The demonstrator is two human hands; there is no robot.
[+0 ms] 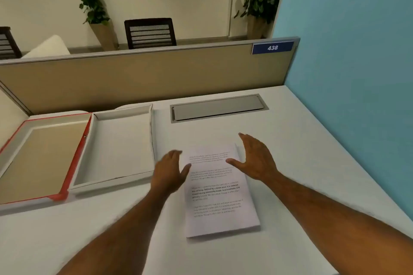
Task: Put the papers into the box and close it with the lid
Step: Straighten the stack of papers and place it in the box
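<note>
A stack of printed white papers (218, 194) lies flat on the desk in front of me. My left hand (171, 171) hovers open at the stack's upper left edge, fingers apart, holding nothing. Open as well, my right hand (254, 158) is at the stack's upper right corner, thumb over the top sheet. To the left of the papers sits a shallow white box (116, 147), empty. Beside it, further left, lies the red-edged lid (42, 154), inside face up.
A grey cable hatch (218, 107) is set into the white desk (301, 174) behind the papers. A beige partition (145, 76) closes the back and a blue wall (357, 73) the right. Beyond stand a black chair (149, 33) and potted plants.
</note>
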